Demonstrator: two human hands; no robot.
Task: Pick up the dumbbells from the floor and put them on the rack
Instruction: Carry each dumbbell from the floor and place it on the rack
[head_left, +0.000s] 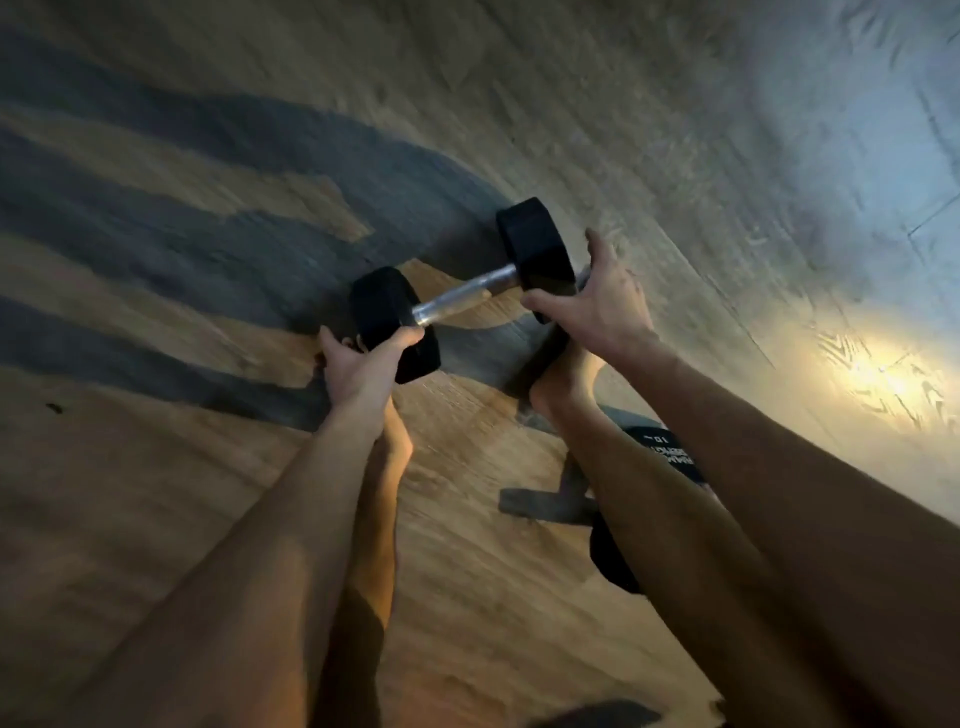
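Note:
A black hex dumbbell (467, 293) with a steel handle is held between both of my hands over the wooden floor. My left hand (358, 366) grips its near-left head. The far-right head is clasped by my right hand (597, 301). A second black dumbbell (670, 452) with white print lies on the floor below my right forearm, which covers most of it. No rack is in view.
My bare feet (566, 379) stand on the wooden floor (156, 493) under the dumbbell. Long dark shadows cross the floor at left. A bright light patch (878, 364) falls on the floor at right. A dark flat piece (545, 506) lies by the second dumbbell.

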